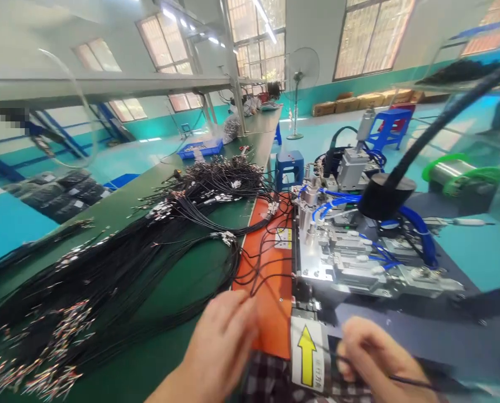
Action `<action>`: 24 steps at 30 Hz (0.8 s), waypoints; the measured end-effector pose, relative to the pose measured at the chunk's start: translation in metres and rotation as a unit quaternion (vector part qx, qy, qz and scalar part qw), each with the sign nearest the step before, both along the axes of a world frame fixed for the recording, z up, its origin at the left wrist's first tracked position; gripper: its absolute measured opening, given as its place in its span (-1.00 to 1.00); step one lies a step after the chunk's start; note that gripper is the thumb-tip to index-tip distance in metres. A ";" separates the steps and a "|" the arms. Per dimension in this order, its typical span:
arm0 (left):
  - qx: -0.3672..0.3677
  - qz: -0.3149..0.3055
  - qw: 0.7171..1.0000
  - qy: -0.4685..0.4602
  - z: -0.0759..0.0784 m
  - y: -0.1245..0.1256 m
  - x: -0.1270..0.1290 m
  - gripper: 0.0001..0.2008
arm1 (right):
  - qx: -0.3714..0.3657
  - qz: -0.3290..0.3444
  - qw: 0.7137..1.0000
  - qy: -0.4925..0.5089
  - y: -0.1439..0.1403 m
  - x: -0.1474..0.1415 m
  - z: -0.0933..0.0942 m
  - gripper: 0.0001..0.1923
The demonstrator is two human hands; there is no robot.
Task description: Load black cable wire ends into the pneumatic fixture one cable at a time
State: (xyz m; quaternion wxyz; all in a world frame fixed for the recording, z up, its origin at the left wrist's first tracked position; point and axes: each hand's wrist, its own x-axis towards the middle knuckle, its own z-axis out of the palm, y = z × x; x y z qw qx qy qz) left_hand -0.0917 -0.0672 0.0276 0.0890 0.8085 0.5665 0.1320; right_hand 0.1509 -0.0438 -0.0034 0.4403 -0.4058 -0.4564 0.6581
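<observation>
My right hand [378, 358] is curled closed around a thin black cable [413, 382], in front of the metal machine; a length of the cable trails off to the right. Blurred by motion, my left hand [222, 341] hovers at the border of the green table and the orange board [270, 330]. Its fingertips are close to loose black cables [256, 274] that run across the board to the machine [338, 246]. Whether those fingers grip a cable cannot be made out. A white label with a yellow arrow [306, 355] lies between the two hands.
Bundles of black cables [119, 263] with stripped, coloured ends cover much of the green table [191, 280]. Farther back are a blue tray [202, 150] and a blue stool [289, 168]. A thick black hose [443, 123] rises over the machine, and a green-rimmed spool [460, 170] stands right.
</observation>
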 end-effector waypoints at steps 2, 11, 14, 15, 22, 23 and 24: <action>-0.032 -0.092 0.994 -0.052 -0.006 0.005 0.026 -0.66 | -0.050 0.020 0.998 0.028 -0.002 -0.008 -0.011 -0.65; -0.120 -0.099 0.978 -0.139 -0.017 0.010 0.031 -0.71 | -0.115 -0.091 0.989 0.028 0.002 0.018 0.002 -0.63; -0.220 -0.060 0.945 -0.235 -0.015 0.006 0.047 -0.72 | -0.113 -0.040 0.992 0.023 0.001 0.004 0.006 -0.65; -0.261 -0.055 0.921 -0.285 -0.015 0.005 0.054 -0.68 | -0.115 -0.021 0.993 0.026 -0.001 0.000 0.003 -0.68; -0.453 0.006 0.748 -0.485 -0.022 0.013 0.083 -0.74 | -0.112 -0.018 0.994 -0.004 -0.008 0.016 -0.018 -0.84; -0.461 0.008 0.742 -0.486 -0.022 0.014 0.084 -0.74 | -0.105 -0.015 0.994 -0.015 -0.007 0.019 -0.016 -0.85; -0.474 0.009 0.733 -0.488 -0.021 0.015 0.085 -0.75 | -0.092 -0.011 0.995 -0.027 -0.006 0.022 -0.014 -0.85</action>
